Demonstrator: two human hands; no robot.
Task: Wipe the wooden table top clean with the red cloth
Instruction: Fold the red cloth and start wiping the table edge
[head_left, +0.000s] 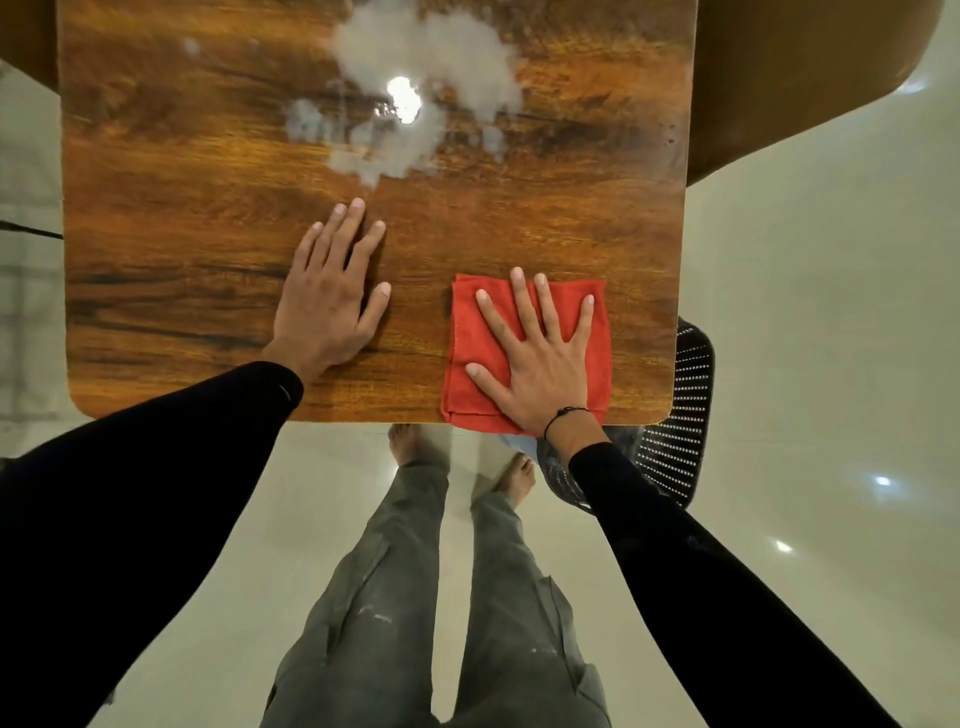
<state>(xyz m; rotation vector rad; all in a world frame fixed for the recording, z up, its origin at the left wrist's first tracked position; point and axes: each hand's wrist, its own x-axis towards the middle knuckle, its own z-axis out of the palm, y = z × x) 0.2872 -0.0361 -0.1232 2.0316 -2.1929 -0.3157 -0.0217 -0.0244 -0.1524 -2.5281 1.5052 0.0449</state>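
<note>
Folded red cloth (524, 353), glossy woodgrain table top (208, 208)

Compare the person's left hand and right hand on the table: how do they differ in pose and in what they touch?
The left hand lies on the bare wooden table top; the right hand presses on the folded red cloth. The left hand's fingers lie close together; the right hand's are spread wide. The right wrist wears a dark bracelet; the left shows none. Both lie flat, palm down, with black sleeves.
</note>
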